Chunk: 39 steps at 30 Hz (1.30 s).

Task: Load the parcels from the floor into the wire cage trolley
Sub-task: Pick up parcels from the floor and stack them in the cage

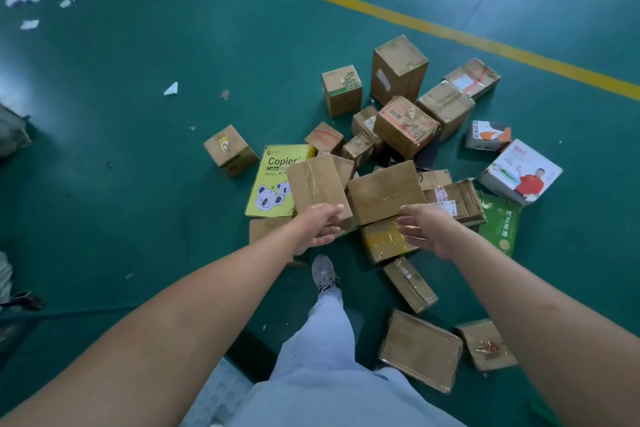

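A heap of several cardboard parcels lies on the green floor ahead of me. Both my arms reach out over its near edge. My left hand [320,225] hovers with relaxed fingers over the near end of a taped brown box [315,185]. My right hand [424,227] is spread beside a wider flat brown box [384,191] and above a yellow-taped parcel [382,241]. Neither hand holds anything. No wire cage trolley is in view.
A yellow Copier paper pack [273,184], a white printed box [521,172] and a green bag [500,222] lie in the heap. Flat parcels [420,350] lie by my right leg. My shoe [323,272] stands near the pile. A yellow floor line [381,12] runs behind.
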{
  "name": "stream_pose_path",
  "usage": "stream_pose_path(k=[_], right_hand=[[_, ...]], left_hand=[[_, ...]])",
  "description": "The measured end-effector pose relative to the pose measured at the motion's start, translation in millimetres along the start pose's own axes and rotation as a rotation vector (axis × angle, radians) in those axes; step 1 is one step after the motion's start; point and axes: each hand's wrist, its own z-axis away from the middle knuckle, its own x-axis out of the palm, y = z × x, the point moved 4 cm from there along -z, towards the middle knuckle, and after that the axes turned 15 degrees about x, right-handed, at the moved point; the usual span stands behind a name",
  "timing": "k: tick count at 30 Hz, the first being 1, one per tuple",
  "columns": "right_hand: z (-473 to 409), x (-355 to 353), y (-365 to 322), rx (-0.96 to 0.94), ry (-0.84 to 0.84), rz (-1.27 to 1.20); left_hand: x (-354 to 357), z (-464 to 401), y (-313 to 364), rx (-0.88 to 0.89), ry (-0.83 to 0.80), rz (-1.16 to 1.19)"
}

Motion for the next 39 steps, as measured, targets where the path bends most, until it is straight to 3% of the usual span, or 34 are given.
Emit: stream_pose_path(k=[12, 23, 39], right_hand=[[-57.1, 108.0, -125.3, 0.098, 0.007, 0.045], [-130.1, 155.7, -187.7, 0.118, 0.038, 0.194], [-309.4, 206.4, -181.4, 0.136, -0.016, 0.484]], left_hand=[[-135.3, -109.4, 38.9, -0.110, 0.040, -0.003], [-182.2, -200.0, 27.0, -0.145, 0.050, -0.042], [-190.5, -296.2, -105.4, -0.290, 0.188, 0.085]])
